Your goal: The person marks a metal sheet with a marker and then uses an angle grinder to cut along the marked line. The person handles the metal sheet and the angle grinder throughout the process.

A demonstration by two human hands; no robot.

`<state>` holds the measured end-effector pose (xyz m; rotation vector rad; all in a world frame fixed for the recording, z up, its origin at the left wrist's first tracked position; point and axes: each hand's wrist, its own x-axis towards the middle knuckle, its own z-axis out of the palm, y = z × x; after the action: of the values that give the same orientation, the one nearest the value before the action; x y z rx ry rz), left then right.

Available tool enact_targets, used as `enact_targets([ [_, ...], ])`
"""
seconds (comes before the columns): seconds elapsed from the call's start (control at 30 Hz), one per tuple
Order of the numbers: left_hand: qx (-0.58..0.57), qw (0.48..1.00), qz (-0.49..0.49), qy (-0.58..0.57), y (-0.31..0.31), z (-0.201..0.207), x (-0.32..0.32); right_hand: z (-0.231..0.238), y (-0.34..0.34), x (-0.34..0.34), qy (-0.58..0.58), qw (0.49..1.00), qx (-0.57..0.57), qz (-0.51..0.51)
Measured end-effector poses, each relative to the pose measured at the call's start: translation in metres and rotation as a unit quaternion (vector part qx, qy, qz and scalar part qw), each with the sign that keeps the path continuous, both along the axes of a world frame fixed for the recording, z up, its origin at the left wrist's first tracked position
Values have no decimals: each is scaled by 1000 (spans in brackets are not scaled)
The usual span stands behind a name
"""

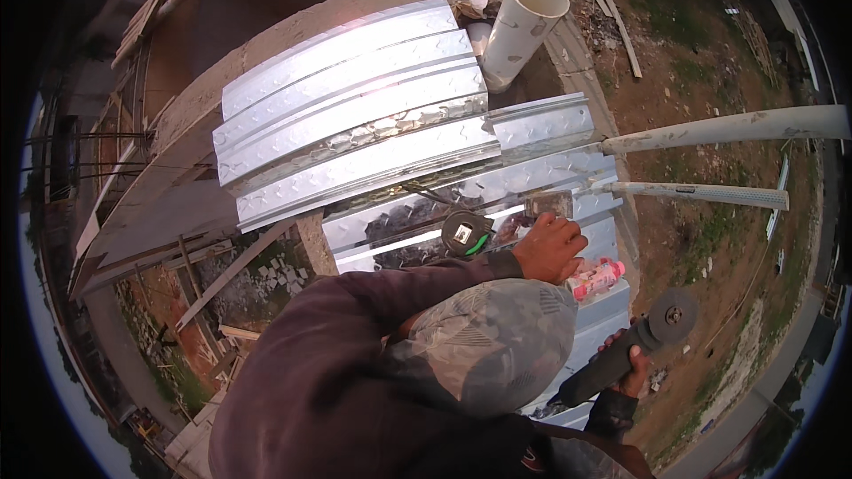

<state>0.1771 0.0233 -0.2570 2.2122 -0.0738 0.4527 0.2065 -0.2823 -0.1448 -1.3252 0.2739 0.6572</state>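
Note:
My left hand (551, 250) rests low over the ribbed metal decking sheet (581, 160), its fingers bent inward. What lies under those fingers is hidden. Touching or just beside it lies a clear plastic bottle with a pink cap and label (596, 279); I cannot tell whether the hand grips it. My right hand (632, 372) is wrapped round the body of a dark angle grinder (612, 359), whose round disc (672, 315) points up and to the right, off the sheet's edge. Left of my left hand, a black tape measure with a green part (466, 232) sits on the metal.
Shiny ribbed sheets (355, 80) lie stacked farther off. A wide white pipe (525, 27) stands at the back; two long pale poles (728, 131) reach in from the right. Rough ground with grass (683, 239) lies below on the right. A rounded camouflage cloth shape (488, 346) sits between my arms.

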Motion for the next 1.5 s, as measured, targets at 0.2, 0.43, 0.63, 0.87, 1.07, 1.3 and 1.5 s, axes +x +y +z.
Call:
enact_targets([
  [0.2,12,787,615,31,222,-13,-191,-28,20,12,84,995,38,35],
  [0.43,87,927,329,155,158,20,-229,-69,46,41,120,974,130,142],
  [0.63,199,945,65,251,77,11,-122,-58,87,70,79,966,155,193],
  [0.87,99,924,-158,333,8,23,-159,-21,89,75,94,961,209,152],
  [1.07,161,924,-131,320,-15,-25,-174,-14,71,74,40,968,189,158],
  [1.3,46,976,-13,213,20,17,-153,47,131,76,-89,966,78,229],
  [1.5,-85,974,148,149,76,35,-125,125,242,94,-209,916,-42,340],
])
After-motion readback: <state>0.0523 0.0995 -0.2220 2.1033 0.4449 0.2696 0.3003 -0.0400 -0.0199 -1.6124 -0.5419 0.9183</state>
